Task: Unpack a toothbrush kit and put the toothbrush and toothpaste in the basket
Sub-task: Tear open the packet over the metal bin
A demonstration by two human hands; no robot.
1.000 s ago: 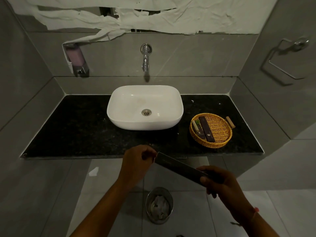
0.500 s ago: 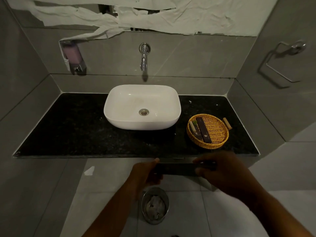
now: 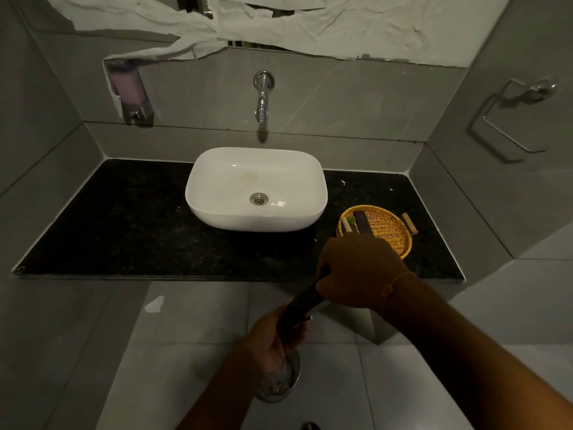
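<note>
My right hand [image 3: 356,271] hides upper end of long dark kit box [image 3: 302,302] and near rim of round woven wicker basket [image 3: 387,226]; round metal bin [image 3: 280,383] half behind left wrist.

On the counter [image 3: 124,228]: sink [image 3: 257,187] in the middle, basket [image 3: 387,225] to its right, two small packets [image 3: 356,223] in the basket's left part. Behind the sink, on the wall, tap [image 3: 263,94]; dispenser [image 3: 130,91] further left. On the floor before the counter, a bin [image 3: 280,383].
</note>
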